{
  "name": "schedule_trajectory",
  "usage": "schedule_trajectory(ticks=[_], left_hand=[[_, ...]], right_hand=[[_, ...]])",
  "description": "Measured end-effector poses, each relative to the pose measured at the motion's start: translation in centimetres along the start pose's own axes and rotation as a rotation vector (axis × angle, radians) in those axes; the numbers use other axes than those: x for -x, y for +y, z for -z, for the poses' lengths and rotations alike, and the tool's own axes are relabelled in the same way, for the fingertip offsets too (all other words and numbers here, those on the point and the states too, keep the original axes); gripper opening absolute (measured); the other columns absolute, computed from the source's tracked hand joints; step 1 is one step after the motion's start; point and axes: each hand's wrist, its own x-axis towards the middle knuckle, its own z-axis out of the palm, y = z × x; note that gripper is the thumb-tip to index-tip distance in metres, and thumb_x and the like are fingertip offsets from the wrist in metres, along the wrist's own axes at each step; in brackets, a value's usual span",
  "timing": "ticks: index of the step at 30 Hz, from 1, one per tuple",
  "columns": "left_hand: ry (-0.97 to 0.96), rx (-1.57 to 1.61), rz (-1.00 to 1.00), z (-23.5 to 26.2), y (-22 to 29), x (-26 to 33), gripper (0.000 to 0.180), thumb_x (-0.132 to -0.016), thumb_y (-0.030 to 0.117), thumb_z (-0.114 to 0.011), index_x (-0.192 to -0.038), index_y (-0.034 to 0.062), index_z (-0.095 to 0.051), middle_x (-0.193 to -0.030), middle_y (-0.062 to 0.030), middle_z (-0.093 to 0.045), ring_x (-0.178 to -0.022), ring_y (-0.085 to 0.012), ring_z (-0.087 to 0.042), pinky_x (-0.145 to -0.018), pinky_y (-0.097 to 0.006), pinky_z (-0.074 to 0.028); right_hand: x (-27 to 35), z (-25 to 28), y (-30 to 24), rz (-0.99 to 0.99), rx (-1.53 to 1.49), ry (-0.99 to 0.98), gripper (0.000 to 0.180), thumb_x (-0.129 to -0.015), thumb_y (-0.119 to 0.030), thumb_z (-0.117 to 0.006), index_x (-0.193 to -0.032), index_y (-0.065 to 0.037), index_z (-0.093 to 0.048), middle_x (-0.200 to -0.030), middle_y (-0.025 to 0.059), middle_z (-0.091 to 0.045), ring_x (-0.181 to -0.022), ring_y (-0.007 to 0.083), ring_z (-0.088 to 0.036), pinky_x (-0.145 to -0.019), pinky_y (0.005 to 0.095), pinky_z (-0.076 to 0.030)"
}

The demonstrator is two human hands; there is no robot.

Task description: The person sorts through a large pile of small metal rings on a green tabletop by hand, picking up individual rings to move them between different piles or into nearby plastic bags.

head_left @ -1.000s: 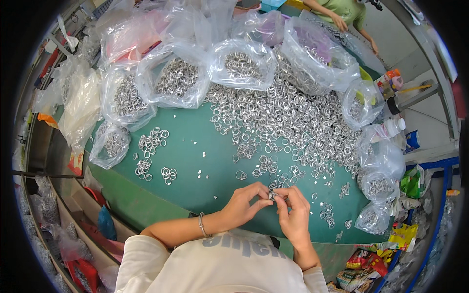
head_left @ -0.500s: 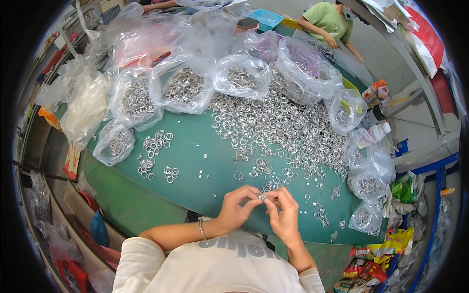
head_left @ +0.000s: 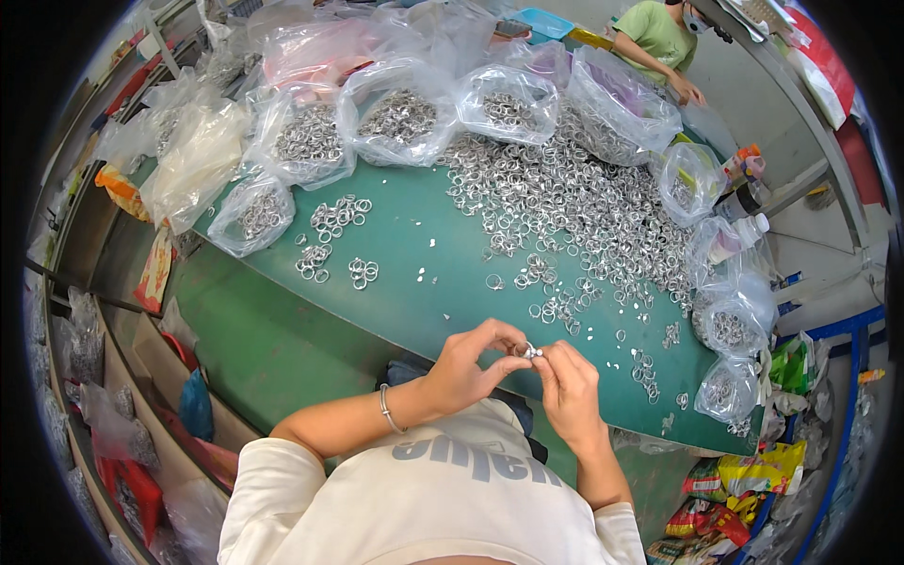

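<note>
Not much new from my seat: left hand (head_left: 468, 365) and right hand (head_left: 568, 388) still pinched together on small metal ring (head_left: 528, 351), just drifted nearer table edge (head_left: 395, 325). Fiddling continues, loose ring pile (head_left: 584, 202) untouched.

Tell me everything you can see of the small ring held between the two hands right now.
The ring is a small silvery, metallic-looking loop, pinched between the fingertips of the left hand and the right hand. It is held in the air just off the near edge of the green table, above the person's lap. The fingers cover most of it, so its exact shape and any joint or attached part cannot be told. It resembles the loose rings heaped on the table.
</note>
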Motion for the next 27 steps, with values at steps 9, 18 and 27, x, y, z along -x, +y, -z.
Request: schedule_trajectory(ticks=[9,18,27], left_hand=[[-0.081,0.290,0.300,0.4,1.4,2.5,0.023,-0.084,-0.002,-0.065,-0.106,-0.0030,-0.065,-0.091,-0.0067,-0.066,-0.084,-0.0128,-0.063,-0.078,-0.025,-0.052],[-0.088,0.560,0.431,-0.1,2.2,5.3,0.022,-0.087,0.000,-0.063,-0.108,-0.0072,-0.062,-0.095,-0.0089,-0.066,-0.088,-0.0125,-0.062,-0.082,-0.025,-0.052],[-0.162,0.824,0.664,0.2,0.7,7.1,0.027,-0.092,0.011,-0.060,-0.114,-0.0061,-0.059,-0.103,-0.0094,-0.064,-0.092,-0.0135,-0.062,-0.086,-0.025,-0.051]], right_hand=[[2.1,-0.1,-1.5,0.201,0.160,0.014,0.011,-0.079,0.001,-0.064,-0.077,0.001,-0.054,-0.067,0.0118,-0.050,-0.061,0.0295,-0.052,-0.054,0.0383,-0.041],[4.4,0.6,-3.2,-0.240,-0.382,-0.217,0.015,-0.089,-0.003,-0.056,-0.075,0.003,-0.055,-0.058,0.0115,-0.049,-0.049,0.0238,-0.049,-0.047,0.0337,-0.038],[5.9,-0.3,-3.5,0.291,0.254,-0.072,0.013,-0.080,-0.002,-0.061,-0.073,-0.003,-0.050,-0.065,0.0123,-0.052,-0.060,0.0320,-0.053,-0.055,0.0414,-0.042]])
